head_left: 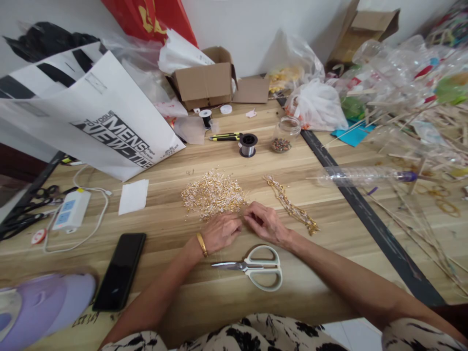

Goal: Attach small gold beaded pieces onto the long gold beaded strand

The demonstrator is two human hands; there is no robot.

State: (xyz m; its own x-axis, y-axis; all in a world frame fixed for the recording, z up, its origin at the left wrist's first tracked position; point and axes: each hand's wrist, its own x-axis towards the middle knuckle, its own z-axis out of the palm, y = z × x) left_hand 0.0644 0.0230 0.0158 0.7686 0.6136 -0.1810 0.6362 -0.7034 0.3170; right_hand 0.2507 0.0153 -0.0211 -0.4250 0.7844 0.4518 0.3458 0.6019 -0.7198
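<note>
My left hand [224, 231], with a gold bracelet [202, 244] at the wrist, rests at the near edge of a pile of small gold and clear beaded pieces [214, 192]. Just beside it, my right hand [266, 223] has its fingers curled and thumb against the fingertips. Both sets of fingertips come close together, and anything pinched between them is too small to make out. To the right of my right hand lie several gold beaded strands [292, 204]. White-handled scissors [261, 267] lie below both hands, blades pointing left.
Behind the pile stand a wire spool [247, 145], a yellow-black utility knife [224, 137] and a jar of beads [285, 134]. A phone [120, 271] and a power strip [72, 210] lie left. Plastic bottles [395, 68] and sticks crowd the right.
</note>
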